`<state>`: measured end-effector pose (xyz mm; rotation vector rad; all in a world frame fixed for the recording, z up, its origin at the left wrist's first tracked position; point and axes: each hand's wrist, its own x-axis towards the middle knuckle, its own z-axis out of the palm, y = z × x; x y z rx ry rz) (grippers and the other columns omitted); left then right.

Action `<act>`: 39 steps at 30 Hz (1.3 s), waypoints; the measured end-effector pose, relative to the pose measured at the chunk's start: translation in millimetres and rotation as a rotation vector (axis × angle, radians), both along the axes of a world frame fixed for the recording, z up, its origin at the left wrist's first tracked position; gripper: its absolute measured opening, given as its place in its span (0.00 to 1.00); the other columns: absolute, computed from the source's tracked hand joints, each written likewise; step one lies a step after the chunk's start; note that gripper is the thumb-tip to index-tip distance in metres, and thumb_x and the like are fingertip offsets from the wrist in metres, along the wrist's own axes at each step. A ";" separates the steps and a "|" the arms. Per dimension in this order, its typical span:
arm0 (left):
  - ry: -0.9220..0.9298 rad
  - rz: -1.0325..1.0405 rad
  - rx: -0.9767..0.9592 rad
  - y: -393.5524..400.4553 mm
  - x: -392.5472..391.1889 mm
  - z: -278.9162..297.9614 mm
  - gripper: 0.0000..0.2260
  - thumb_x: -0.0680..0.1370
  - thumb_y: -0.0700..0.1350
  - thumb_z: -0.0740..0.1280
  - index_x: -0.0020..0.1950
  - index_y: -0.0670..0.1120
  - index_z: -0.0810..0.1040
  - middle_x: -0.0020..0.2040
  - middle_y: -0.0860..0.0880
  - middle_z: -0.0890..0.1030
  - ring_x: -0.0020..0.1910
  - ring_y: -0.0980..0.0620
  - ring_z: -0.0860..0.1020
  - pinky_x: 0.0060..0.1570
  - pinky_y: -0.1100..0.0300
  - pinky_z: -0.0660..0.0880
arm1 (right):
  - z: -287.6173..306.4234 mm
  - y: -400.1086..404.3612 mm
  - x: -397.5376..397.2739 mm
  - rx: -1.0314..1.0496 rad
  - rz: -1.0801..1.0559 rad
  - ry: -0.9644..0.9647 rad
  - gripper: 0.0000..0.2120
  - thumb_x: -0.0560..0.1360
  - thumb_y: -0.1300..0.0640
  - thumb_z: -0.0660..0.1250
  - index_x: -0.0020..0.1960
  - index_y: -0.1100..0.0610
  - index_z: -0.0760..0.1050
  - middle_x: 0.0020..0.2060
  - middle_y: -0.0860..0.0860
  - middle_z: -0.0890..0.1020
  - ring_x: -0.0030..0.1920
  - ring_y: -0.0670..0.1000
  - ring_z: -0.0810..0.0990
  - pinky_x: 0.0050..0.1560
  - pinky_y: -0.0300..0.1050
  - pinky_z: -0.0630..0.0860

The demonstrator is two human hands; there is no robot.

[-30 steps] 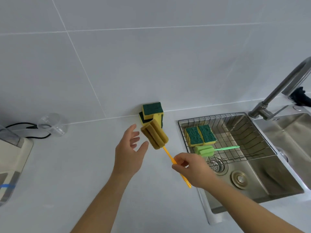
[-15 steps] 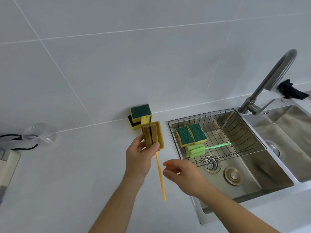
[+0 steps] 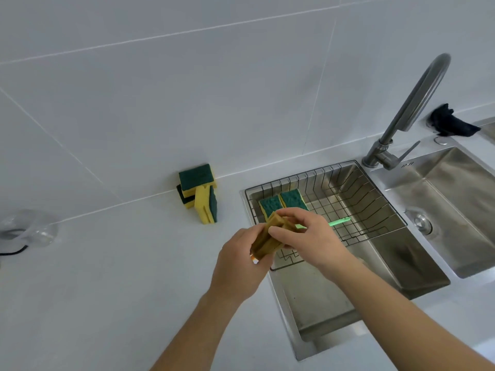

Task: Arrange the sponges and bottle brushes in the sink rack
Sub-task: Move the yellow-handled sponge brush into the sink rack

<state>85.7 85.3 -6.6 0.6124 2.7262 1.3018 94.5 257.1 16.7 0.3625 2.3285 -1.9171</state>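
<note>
My left hand point(image 3: 238, 266) and my right hand point(image 3: 308, 236) both grip the brown sponge head of a bottle brush point(image 3: 267, 238) over the sink's left edge. Its orange handle is almost hidden; only a stub shows under my left palm. The wire sink rack point(image 3: 375, 207) sits in the left basin. Two green-topped sponges point(image 3: 284, 202) lie side by side at its back left. A green bottle brush point(image 3: 338, 221) lies in the rack, its head hidden behind my right hand. Three yellow-green sponges point(image 3: 199, 191) stand stacked on the counter against the wall.
A steel faucet point(image 3: 409, 108) rises behind the sink between the two basins, with a black cloth point(image 3: 450, 124) to its right. A clear cup point(image 3: 29, 231) and a black cable lie at the counter's far left. The second basin point(image 3: 460, 199) lies right.
My left hand has carried the brown brush right, to the sink's edge. My right hand, which had let go of the handle, now grips the sponge head too. The handle has gone out of sight.
</note>
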 end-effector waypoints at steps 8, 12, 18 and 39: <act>-0.362 -0.066 -0.090 22.4 -8.4 -13.6 0.25 0.72 0.60 0.69 0.67 0.64 0.66 0.57 0.66 0.74 0.55 0.60 0.75 0.51 0.65 0.75 | -12.3 77.1 -13.4 -0.201 -0.106 -0.068 0.06 0.72 0.58 0.74 0.48 0.50 0.83 0.43 0.52 0.85 0.42 0.51 0.85 0.39 0.40 0.80; -0.401 -0.033 -0.078 22.8 -9.1 -26.1 0.10 0.76 0.54 0.67 0.57 0.62 0.77 0.46 0.62 0.81 0.47 0.60 0.79 0.41 0.67 0.77 | -20.7 125.5 -21.7 -0.318 -0.191 -0.114 0.05 0.74 0.62 0.71 0.50 0.58 0.82 0.40 0.53 0.85 0.43 0.52 0.85 0.39 0.42 0.80; -0.401 -0.031 -0.086 46.9 -16.0 -37.9 0.14 0.77 0.48 0.68 0.50 0.70 0.77 0.42 0.63 0.81 0.44 0.58 0.80 0.41 0.66 0.78 | -38.1 182.8 -30.7 -0.369 -0.087 -0.183 0.06 0.75 0.63 0.69 0.46 0.54 0.83 0.41 0.54 0.84 0.44 0.53 0.84 0.47 0.50 0.82; -0.312 -0.227 -0.634 138.4 -68.4 -98.8 0.06 0.75 0.46 0.69 0.52 0.50 0.80 0.47 0.51 0.81 0.44 0.50 0.77 0.44 0.54 0.77 | -126.1 275.6 -83.3 0.597 0.591 -0.338 0.12 0.71 0.53 0.73 0.51 0.42 0.76 0.43 0.38 0.78 0.46 0.39 0.78 0.41 0.33 0.70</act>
